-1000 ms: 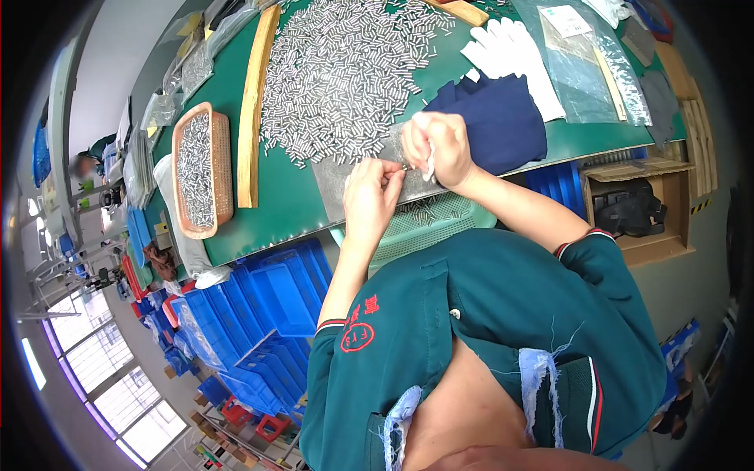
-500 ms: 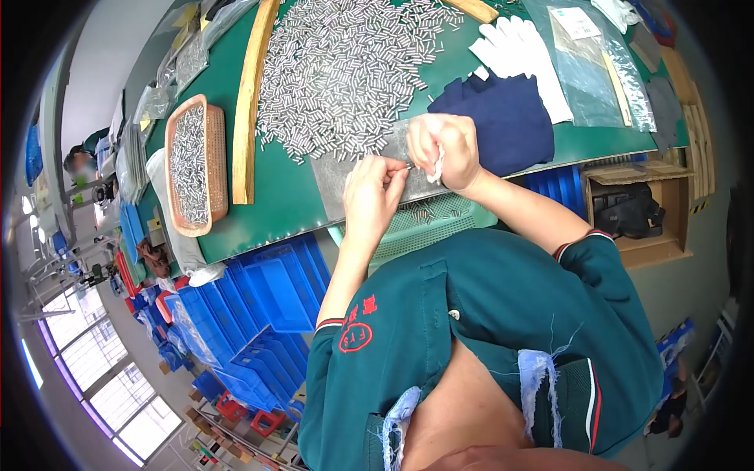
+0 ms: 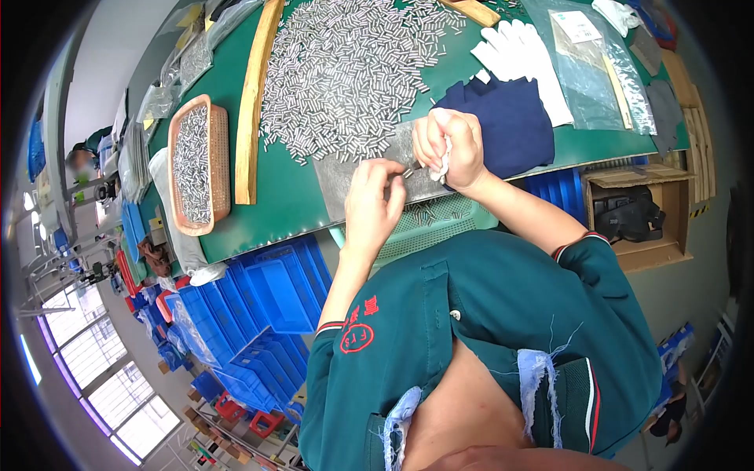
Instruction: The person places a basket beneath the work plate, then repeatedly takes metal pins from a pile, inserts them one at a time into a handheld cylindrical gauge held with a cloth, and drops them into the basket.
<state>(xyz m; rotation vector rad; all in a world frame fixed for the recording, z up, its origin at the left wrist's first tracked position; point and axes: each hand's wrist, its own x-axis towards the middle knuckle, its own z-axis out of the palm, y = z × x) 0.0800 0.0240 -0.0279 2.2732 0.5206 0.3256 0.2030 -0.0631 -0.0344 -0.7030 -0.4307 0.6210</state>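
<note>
My left hand (image 3: pixel 372 206) is over the edge of a grey metal plate (image 3: pixel 338 182), its thumb and forefinger slightly apart. A small metal pin (image 3: pixel 409 170) is beside its fingertips, between my two hands. My right hand (image 3: pixel 453 149) is closed in a fist around a crumpled white cloth (image 3: pixel 445 162), close to the pin. Beyond the plate a large heap of short metal pins (image 3: pixel 338 78) spreads over the green table (image 3: pixel 287 184). Under the table edge, a light green basket (image 3: pixel 400 237) contains more pins.
An orange basket of pins (image 3: pixel 219 165) stands left of a wooden strip (image 3: pixel 250 118). Navy cloth (image 3: pixel 506 125), a white glove (image 3: pixel 522 59) and plastic bags (image 3: pixel 589 86) lie right. Blue bins (image 3: pixel 275 290) and a cardboard box (image 3: pixel 652 247) are below table level.
My left thumb and forefinger, pinched together earlier, have parted slightly. My right hand has moved slightly to the right and still grips the white cloth.
</note>
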